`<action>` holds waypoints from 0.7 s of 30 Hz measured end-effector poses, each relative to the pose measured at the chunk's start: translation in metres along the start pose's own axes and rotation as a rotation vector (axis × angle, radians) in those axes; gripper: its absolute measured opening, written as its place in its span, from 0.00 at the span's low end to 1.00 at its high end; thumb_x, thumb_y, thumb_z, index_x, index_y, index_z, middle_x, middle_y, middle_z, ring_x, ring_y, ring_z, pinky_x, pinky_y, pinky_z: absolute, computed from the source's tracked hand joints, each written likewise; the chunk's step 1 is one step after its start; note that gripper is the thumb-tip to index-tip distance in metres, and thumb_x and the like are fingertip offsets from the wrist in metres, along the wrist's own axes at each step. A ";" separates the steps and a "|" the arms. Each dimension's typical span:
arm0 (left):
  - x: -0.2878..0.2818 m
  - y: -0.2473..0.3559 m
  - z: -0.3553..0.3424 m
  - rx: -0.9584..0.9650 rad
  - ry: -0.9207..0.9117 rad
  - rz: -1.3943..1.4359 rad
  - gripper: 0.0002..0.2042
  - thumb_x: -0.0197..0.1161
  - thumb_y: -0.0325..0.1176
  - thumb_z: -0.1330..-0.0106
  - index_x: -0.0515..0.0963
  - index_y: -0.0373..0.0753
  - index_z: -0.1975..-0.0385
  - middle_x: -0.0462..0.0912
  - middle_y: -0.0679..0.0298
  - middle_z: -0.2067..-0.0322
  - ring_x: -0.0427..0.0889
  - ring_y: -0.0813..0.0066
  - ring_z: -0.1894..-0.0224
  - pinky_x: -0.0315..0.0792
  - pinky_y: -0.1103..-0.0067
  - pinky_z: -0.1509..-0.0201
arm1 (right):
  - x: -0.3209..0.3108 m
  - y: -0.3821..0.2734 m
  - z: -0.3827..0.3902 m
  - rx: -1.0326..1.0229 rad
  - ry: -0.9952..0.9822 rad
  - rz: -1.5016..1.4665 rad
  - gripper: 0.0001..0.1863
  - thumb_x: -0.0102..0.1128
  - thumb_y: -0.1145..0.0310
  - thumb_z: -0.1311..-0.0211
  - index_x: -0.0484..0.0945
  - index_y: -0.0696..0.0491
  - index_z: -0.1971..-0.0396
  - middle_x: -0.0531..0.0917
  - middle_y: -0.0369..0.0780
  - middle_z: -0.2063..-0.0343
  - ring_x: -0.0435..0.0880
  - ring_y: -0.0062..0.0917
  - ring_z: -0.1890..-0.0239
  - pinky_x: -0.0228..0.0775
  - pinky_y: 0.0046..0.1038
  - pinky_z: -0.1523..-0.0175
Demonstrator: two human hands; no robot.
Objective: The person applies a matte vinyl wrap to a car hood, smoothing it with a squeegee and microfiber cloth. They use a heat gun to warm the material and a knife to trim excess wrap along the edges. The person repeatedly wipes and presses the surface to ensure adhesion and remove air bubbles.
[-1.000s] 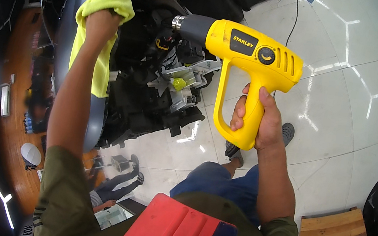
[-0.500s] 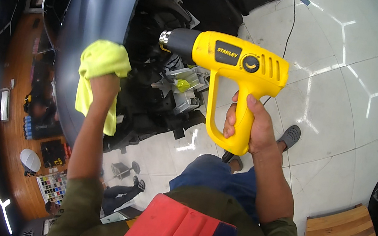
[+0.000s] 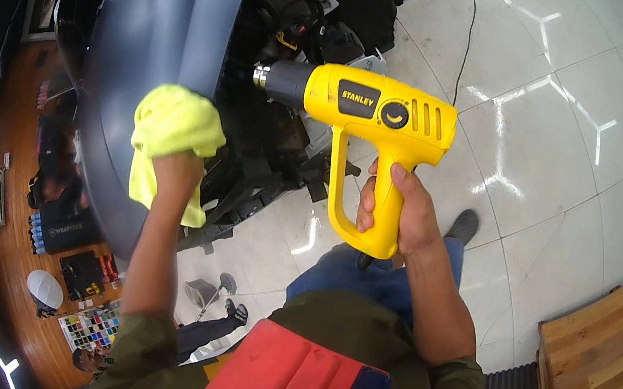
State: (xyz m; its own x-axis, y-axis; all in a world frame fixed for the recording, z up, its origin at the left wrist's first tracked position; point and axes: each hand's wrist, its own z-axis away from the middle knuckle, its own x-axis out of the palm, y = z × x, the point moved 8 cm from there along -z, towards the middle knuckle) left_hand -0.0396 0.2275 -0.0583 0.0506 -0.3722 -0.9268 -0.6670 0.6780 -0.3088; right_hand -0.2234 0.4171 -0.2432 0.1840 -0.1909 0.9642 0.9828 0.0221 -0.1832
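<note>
A bunched yellow-green cloth (image 3: 180, 125) is gripped in my left hand (image 3: 178, 173), and it covers most of the fingers. It lies over the edge of a smooth dark grey car body panel (image 3: 168, 17); whether it presses on the surface I cannot tell. My right hand (image 3: 412, 219) is wrapped round the grip of a yellow heat gun (image 3: 381, 112). The gun's metal nozzle points left, toward the edge of the panel. A gap separates the nozzle from the cloth.
Exposed black car parts (image 3: 270, 147) lie beyond the panel's edge. A dark cord (image 3: 466, 48) runs over the pale tiled floor (image 3: 559, 177). At the lower right stands a wooden-topped stand (image 3: 600, 350). Another person's legs (image 3: 212, 333) show at the lower left.
The heat gun has shifted slightly left and down in view. My left hand and the cloth sit a little lower and further right. My view has turned slightly.
</note>
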 end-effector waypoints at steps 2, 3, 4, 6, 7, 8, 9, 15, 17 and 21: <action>0.001 0.001 -0.028 0.022 0.005 0.014 0.19 0.61 0.27 0.48 0.78 0.41 0.54 0.78 0.55 0.51 0.72 0.52 0.43 0.61 0.64 0.36 | 0.005 -0.002 0.002 -0.015 0.010 -0.005 0.19 0.51 0.51 0.33 0.67 0.53 0.58 0.77 0.40 0.79 0.77 0.25 0.83 0.72 0.26 0.74; 0.007 -0.001 -0.042 0.017 0.003 0.016 0.18 0.61 0.28 0.47 0.78 0.41 0.54 0.78 0.54 0.51 0.72 0.52 0.43 0.61 0.64 0.37 | 0.005 -0.005 0.001 -0.018 0.013 -0.011 0.19 0.50 0.51 0.33 0.67 0.53 0.58 0.77 0.40 0.80 0.77 0.25 0.83 0.72 0.26 0.74; 0.009 -0.005 -0.059 -0.057 -0.058 -0.012 0.17 0.61 0.29 0.47 0.78 0.41 0.54 0.78 0.54 0.51 0.72 0.51 0.43 0.62 0.64 0.37 | 0.005 -0.008 0.000 -0.016 0.000 -0.016 0.19 0.50 0.51 0.33 0.67 0.53 0.58 0.77 0.40 0.80 0.77 0.25 0.83 0.72 0.26 0.74; 0.016 -0.008 -0.070 -0.111 -0.128 -0.084 0.16 0.61 0.30 0.45 0.79 0.41 0.55 0.78 0.53 0.50 0.72 0.51 0.44 0.63 0.65 0.38 | -0.004 -0.011 0.000 -0.020 -0.004 -0.040 0.19 0.50 0.51 0.33 0.67 0.53 0.58 0.77 0.40 0.80 0.77 0.24 0.82 0.72 0.25 0.74; 0.018 -0.010 -0.065 -0.098 -0.139 -0.130 0.15 0.60 0.30 0.44 0.79 0.41 0.56 0.78 0.53 0.50 0.73 0.51 0.44 0.63 0.66 0.39 | -0.006 -0.008 0.001 -0.011 -0.005 -0.028 0.19 0.50 0.51 0.33 0.67 0.53 0.58 0.77 0.40 0.80 0.77 0.24 0.82 0.72 0.24 0.74; 0.017 -0.009 -0.051 -0.128 -0.150 -0.019 0.14 0.60 0.30 0.43 0.79 0.41 0.56 0.78 0.54 0.50 0.73 0.52 0.44 0.64 0.66 0.39 | -0.011 -0.008 0.002 -0.006 -0.002 -0.010 0.19 0.50 0.51 0.33 0.67 0.53 0.58 0.77 0.40 0.80 0.77 0.24 0.82 0.72 0.24 0.73; 0.008 -0.005 -0.035 0.001 -0.076 -0.015 0.14 0.60 0.28 0.44 0.79 0.41 0.56 0.79 0.55 0.51 0.73 0.52 0.44 0.64 0.64 0.39 | -0.013 -0.012 0.002 -0.009 -0.014 0.022 0.19 0.50 0.51 0.33 0.67 0.53 0.58 0.77 0.40 0.80 0.78 0.24 0.82 0.72 0.24 0.73; -0.007 -0.041 0.079 -0.060 -0.040 -0.170 0.17 0.61 0.27 0.46 0.78 0.40 0.54 0.78 0.55 0.50 0.71 0.51 0.42 0.61 0.62 0.36 | -0.012 0.025 0.021 0.122 -0.058 -0.032 0.19 0.52 0.53 0.34 0.66 0.54 0.58 0.77 0.40 0.80 0.77 0.24 0.83 0.72 0.24 0.73; -0.010 -0.050 0.089 -0.022 -0.006 -0.150 0.18 0.62 0.27 0.47 0.77 0.40 0.53 0.77 0.54 0.50 0.71 0.50 0.43 0.62 0.61 0.38 | -0.011 0.030 0.022 0.118 -0.051 -0.036 0.19 0.52 0.53 0.35 0.65 0.54 0.58 0.77 0.40 0.80 0.77 0.24 0.83 0.72 0.25 0.74; -0.014 -0.045 0.075 0.069 -0.010 -0.156 0.15 0.61 0.27 0.46 0.79 0.39 0.56 0.79 0.54 0.53 0.74 0.49 0.47 0.65 0.62 0.42 | -0.012 0.037 0.024 0.088 -0.050 -0.026 0.19 0.53 0.53 0.35 0.65 0.54 0.58 0.77 0.40 0.81 0.77 0.24 0.83 0.72 0.25 0.73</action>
State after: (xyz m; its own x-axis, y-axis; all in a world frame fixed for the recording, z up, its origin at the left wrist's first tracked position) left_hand 0.0457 0.2502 -0.0472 0.1571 -0.4699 -0.8686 -0.5983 0.6545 -0.4623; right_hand -0.1888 0.4438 -0.2573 0.1570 -0.1436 0.9771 0.9843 0.1041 -0.1428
